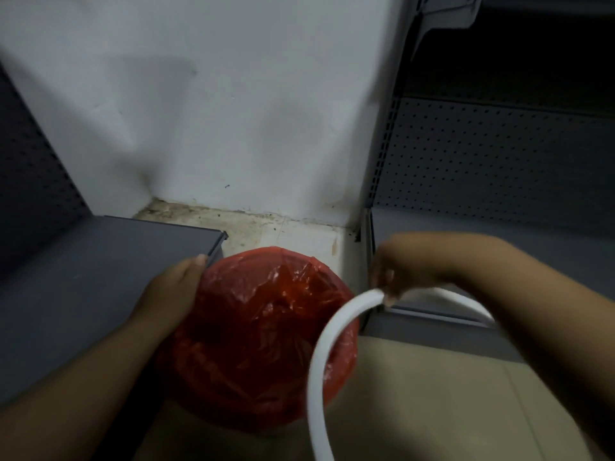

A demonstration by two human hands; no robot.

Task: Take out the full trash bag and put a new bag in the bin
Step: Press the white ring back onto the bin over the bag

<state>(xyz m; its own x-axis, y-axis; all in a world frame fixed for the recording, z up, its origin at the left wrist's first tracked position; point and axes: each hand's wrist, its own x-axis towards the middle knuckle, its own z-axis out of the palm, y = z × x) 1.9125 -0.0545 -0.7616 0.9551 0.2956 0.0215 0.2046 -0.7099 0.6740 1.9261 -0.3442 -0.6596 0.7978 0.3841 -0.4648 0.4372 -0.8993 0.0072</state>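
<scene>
Two hands, left hand (169, 291) cupping red bag (266, 334), right hand (396, 274) pinching white ring (327, 344)

Beige floor (432, 410) under the red-bagged bin (266, 344), between grey shelves (83, 294).

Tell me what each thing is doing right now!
Red bag: draped over the bin's mouth, crinkled.
White ring: lifted off, tilted above the bin's right side.
Right hand: pinching the ring's top.
Left hand: pressed against the bag's left side.
</scene>
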